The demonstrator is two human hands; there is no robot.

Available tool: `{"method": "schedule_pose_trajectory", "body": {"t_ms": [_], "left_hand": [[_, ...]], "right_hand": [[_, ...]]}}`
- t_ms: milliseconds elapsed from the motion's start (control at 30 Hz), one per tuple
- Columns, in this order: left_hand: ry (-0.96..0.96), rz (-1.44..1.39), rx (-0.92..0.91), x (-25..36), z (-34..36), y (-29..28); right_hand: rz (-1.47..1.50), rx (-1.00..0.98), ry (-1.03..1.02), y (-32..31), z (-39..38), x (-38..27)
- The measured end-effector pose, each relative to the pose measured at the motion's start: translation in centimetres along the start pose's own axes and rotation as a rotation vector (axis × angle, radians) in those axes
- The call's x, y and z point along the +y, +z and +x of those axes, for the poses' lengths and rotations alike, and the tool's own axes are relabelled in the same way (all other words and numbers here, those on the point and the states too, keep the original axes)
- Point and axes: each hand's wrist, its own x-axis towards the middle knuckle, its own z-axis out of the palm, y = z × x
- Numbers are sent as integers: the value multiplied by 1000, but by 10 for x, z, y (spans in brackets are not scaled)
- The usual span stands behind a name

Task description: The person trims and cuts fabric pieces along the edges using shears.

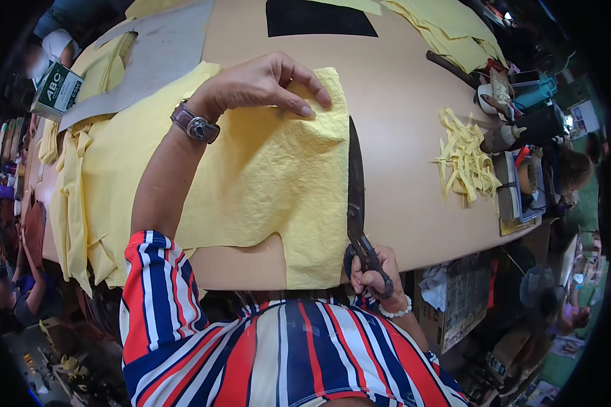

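Note:
A large yellow sheet (pixel 251 169), soft and wrinkled like leather, lies across the table and hangs over its near edge. Thumb and fingers of my left hand (pixel 271 85) pinch it near its far right corner; the wrist wears a watch. At the near edge, my right hand (pixel 379 271) grips the handles of large dark scissors (pixel 357 197). Their long blades point away from me along the sheet's straight right edge and look nearly together. Whether any of the sheet lies between the blades, I cannot tell.
Yellow offcut strips (pixel 465 156) are heaped on the right, beside glue-type bottles and a tray. A grey flat sheet (pixel 163 47) and folded yellow pieces (pixel 108 74) lie far left near a green-white box (pixel 58 89). A black piece (pixel 319 19) is at the back. Other people are around.

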Motion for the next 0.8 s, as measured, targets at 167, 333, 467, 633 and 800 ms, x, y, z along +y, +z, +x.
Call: {"method": "schedule_pose_trajectory", "body": {"t_ms": [167, 333, 467, 633, 800], "left_hand": [[13, 11, 9, -2, 0, -1], [6, 6, 32, -6, -3, -1], [-8, -29, 20, -4, -3, -2], [15, -32, 24, -5, -4, -2], [48, -9, -1, -9, -4, -4]], "right_hand": [[18, -3, 20, -1, 0, 1], [36, -9, 6, -2, 1, 6], [22, 4, 17, 1, 2, 3], [19, -11, 22, 0, 1, 4], [21, -49, 20, 0, 0, 5]]}}
